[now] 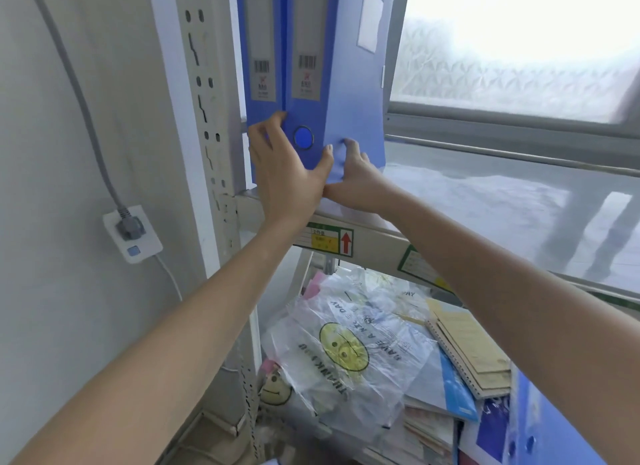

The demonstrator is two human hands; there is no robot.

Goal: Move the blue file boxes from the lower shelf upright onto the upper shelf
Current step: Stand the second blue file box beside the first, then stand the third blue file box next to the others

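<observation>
Both hands are up at the upper shelf (pixel 450 201), working the second blue file box (pixel 343 83), which stands upright just right of the first blue file box (pixel 261 48), the two spines side by side and apparently touching. The left hand (pixel 287 173) wraps the bottom of the spine, thumb by the seam between the boxes, fingers curled round the right edge: a grip pressed onto the box's base, likely to steer it square against its neighbour. The right hand (pixel 356 180) lies against the box's broad right face, fingers spread and pushing, probably keeping it from tipping. Both arms reach up and away, forearms nearly straight. Down on the lower shelf, another blue box (pixel 540 430) lies flat at the near right beside a plastic bag (pixel 346 353) and notebooks (pixel 467 350), so there's more lifting to come.
</observation>
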